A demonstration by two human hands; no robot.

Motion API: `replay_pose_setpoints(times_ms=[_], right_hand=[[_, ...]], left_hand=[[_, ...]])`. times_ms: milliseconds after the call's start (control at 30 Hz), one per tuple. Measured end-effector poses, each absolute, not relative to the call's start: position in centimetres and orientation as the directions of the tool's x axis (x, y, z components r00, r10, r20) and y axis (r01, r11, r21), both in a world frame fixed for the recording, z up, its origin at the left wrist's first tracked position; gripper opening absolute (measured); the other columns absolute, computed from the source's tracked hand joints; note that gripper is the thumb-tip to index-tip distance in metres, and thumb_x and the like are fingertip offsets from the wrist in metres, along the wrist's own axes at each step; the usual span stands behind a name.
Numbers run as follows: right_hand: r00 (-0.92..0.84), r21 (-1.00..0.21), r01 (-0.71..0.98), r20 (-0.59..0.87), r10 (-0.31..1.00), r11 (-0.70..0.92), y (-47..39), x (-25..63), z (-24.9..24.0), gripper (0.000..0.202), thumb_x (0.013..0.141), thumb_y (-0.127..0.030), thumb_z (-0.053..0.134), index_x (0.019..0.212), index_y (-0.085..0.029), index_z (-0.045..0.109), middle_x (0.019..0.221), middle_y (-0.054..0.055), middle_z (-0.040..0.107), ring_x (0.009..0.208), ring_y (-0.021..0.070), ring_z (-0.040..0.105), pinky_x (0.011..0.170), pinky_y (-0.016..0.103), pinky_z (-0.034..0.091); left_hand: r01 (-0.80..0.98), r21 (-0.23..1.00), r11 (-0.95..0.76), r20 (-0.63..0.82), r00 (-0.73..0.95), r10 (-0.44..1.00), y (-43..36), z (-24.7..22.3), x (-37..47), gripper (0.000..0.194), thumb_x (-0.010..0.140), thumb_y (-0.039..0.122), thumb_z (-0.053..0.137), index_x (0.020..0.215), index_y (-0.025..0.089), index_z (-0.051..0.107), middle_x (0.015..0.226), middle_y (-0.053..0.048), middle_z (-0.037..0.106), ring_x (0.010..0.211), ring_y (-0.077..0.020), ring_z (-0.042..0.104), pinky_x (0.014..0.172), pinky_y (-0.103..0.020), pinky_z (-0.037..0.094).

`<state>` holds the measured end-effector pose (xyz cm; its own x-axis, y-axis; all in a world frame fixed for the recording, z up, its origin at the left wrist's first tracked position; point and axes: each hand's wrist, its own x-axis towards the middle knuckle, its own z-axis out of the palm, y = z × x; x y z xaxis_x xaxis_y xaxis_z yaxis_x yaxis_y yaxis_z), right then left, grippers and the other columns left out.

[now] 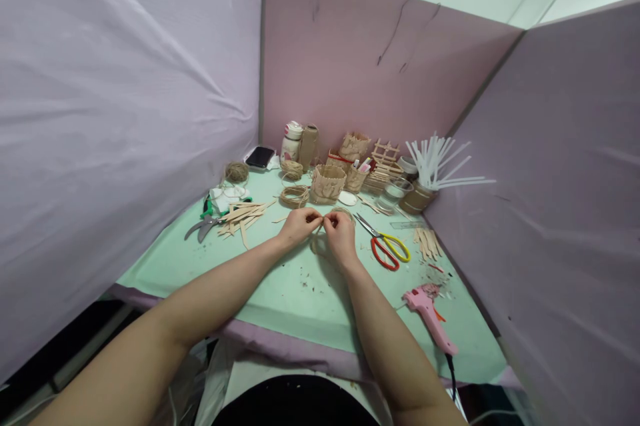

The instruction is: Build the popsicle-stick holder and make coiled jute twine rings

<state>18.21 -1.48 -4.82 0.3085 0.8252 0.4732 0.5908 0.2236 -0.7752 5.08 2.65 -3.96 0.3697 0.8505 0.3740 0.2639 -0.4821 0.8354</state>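
- The left hand (299, 226) and right hand (341, 236) meet near the middle of the frame, thumbs and forefingers drawn into narrow pinches, fingertips almost touching.
- Both pinches appear to hold thin twine (320, 230); the fingers hide much of it, so the exact grip of each hand is unclear.
- The twine lies between the fingertips; its visible part slants down toward the lower edge of the frame, with a faint loop below the pinches. That loop is nearer the right hand than the left.
- Just above the right hand, partly hidden by it, is a small coil (346, 213).
- Right of that hand, scissors (375, 233) lie open, blades toward upper left, red and yellow handles toward lower right.
- Above the left hand sit a larger twine coil (295, 197) and a basket (327, 185), side by side, with a white disc (347, 198) at the basket's lower right.
- Left of the left hand, flat wooden strips (245, 216) lie in a loose pile beside pruning shears (204, 229).
- At the lower right of the frame, a pink glue gun (429, 313) rests on the green tabletop (280, 293), its nozzle toward the left.
- Toward the upper right, white sticks (433, 159) fan out of a brown pot (417, 201).
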Motion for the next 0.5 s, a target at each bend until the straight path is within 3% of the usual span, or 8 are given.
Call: replay_pose_setpoints(times_ms=[200,500], right_hand=[[0.231,-0.674,0.701,0.523,0.821,0.233,-1.63,18.05,-4.9,0.014,0.079,-0.026,0.049,0.075,-0.019,0.06,0.078,0.006,0.06,0.077,0.0196,0.052,0.073,0.032,0.039],[0.336,-0.853,0.504,0.335,0.88,0.132,-1.11,18.47,-5.01,0.018,0.074,-0.029,0.051,0.07,-0.017,0.063,0.07,0.004,0.064,0.068,0.0173,0.055,0.067,0.029,0.04]], left_hand=[[0.279,0.837,-0.47,0.38,0.322,0.867,2.58,-4.32,5.26,0.016,0.075,0.024,0.056,0.072,0.014,0.068,0.07,-0.002,0.068,0.068,-0.0141,0.059,0.065,-0.025,0.044],[0.155,0.904,-0.399,0.355,0.251,0.901,2.82,-4.73,5.67,0.014,0.072,0.025,0.057,0.075,0.014,0.065,0.073,-0.004,0.066,0.07,-0.0146,0.059,0.069,-0.027,0.045]])
